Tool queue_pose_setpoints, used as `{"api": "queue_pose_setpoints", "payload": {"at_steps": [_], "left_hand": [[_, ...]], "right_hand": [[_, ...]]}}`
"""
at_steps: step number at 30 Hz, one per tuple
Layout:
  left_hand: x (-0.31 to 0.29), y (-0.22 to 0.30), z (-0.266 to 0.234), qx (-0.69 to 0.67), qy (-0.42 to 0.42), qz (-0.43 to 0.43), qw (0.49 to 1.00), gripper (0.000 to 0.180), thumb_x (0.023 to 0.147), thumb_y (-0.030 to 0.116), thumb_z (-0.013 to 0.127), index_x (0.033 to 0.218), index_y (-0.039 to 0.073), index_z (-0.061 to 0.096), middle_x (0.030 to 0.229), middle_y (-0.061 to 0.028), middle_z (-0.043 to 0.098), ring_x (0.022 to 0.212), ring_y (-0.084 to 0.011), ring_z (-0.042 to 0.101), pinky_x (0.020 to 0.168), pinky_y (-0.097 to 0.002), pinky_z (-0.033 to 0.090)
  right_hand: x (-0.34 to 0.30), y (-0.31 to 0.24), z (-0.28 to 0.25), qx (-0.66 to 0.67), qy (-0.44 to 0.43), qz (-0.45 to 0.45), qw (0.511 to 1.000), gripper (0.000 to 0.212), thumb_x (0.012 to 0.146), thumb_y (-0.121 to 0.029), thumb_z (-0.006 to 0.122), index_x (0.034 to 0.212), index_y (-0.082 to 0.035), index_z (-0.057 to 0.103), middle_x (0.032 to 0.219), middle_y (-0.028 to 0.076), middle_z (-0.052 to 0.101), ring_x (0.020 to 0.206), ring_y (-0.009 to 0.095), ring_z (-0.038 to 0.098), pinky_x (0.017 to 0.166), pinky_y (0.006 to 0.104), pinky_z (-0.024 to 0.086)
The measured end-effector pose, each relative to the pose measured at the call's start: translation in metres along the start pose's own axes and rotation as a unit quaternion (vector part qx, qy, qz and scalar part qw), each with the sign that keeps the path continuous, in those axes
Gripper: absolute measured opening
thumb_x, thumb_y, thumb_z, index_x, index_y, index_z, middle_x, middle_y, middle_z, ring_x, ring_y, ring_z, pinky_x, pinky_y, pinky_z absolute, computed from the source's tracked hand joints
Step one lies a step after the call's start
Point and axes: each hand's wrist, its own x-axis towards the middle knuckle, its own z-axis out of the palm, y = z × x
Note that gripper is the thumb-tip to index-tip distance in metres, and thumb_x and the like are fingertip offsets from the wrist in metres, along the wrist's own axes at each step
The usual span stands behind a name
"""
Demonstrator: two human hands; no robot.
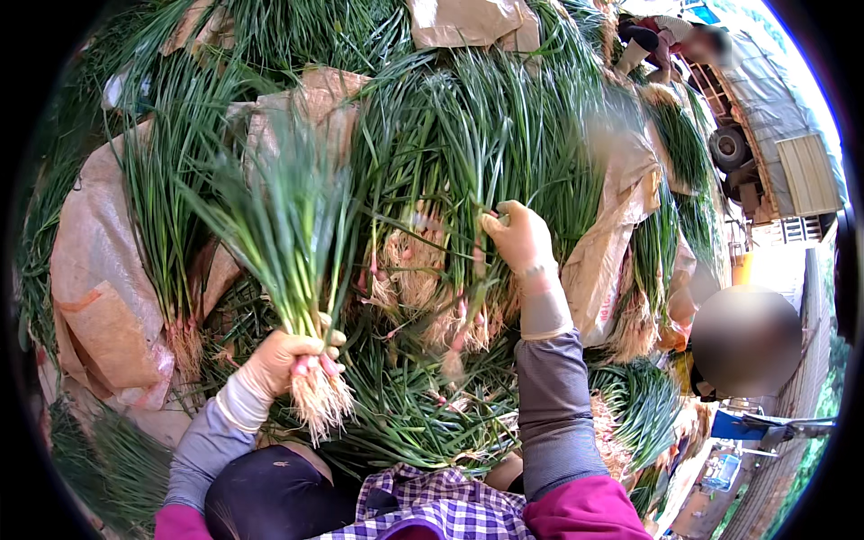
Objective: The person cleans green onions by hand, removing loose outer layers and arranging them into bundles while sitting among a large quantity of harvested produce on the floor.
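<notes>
My left hand [277, 362], in a pale glove, is closed round the lower stems of a bunch of spring onions [310, 261]. Their green leaves fan upward, and pinkish bulbs with pale roots stick out below the fist. To the right, my gloved right hand [522, 238] has its fingers closed on a thin spring onion [479, 261], its bulb end hanging down and partly blurred. Behind the hands lies a broad heap of spring onions [423, 153], bulbs toward me. Loose green leaves [405, 409] cover the ground between my forearms.
Brown sacking [112, 243] lies at the left, and more sacking [612, 234] is among the onions at the right. Another person [664, 38] bends over at the far right near a covered truck [783, 117]. A second person [747, 342], blurred, is at the right edge.
</notes>
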Motion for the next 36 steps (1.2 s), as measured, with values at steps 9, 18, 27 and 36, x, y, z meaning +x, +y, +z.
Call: {"api": "queue_pose_setpoints", "payload": {"at_steps": [9,18,27,36], "left_hand": [[0.005,-0.031,-0.018,-0.050,0.005,-0.043,0.998,0.042,0.073,-0.006,0.059,0.112,0.006,0.049,0.104,-0.0154,0.060,0.087,-0.0275,0.062,0.083,-0.0508,0.052],[-0.056,0.025,0.043,0.117,-0.080,0.103,0.985,0.039,0.069,0.006,0.059,0.107,-0.002,0.055,0.081,-0.0124,0.063,0.066,-0.0201,0.067,0.042,-0.0195,0.048],[-0.081,0.076,0.091,0.127,-0.042,0.013,0.991,0.037,0.076,0.004,0.056,0.110,-0.008,0.052,0.077,-0.0130,0.062,0.063,-0.0209,0.064,0.080,-0.0389,0.053],[-0.079,-0.046,0.125,0.149,-0.117,-0.078,0.979,0.027,0.079,-0.001,0.055,0.105,-0.007,0.055,0.085,-0.0220,0.065,0.061,-0.0163,0.063,0.061,-0.0274,0.053]], "right_hand": [[-0.079,0.043,0.024,0.296,0.070,-0.059,0.951,0.002,0.083,-0.003,0.062,0.084,-0.004,0.063,0.076,0.003,0.061,0.061,0.007,0.052,0.054,0.0151,0.044],[-0.108,0.018,0.072,-0.107,-0.074,0.124,0.984,0.033,0.078,-0.035,0.069,0.087,-0.003,0.067,0.073,0.009,0.066,0.065,0.018,0.062,0.066,0.0320,0.051],[-0.115,0.067,-0.034,0.413,-0.114,0.155,0.890,0.017,0.086,-0.016,0.063,0.095,-0.001,0.060,0.075,0.004,0.063,0.054,0.005,0.049,0.044,0.0173,0.036],[-0.235,-0.013,-0.036,0.544,-0.144,0.107,0.820,0.024,0.088,-0.025,0.061,0.086,-0.001,0.063,0.072,0.007,0.064,0.053,0.011,0.052,0.047,0.0228,0.040]]}}
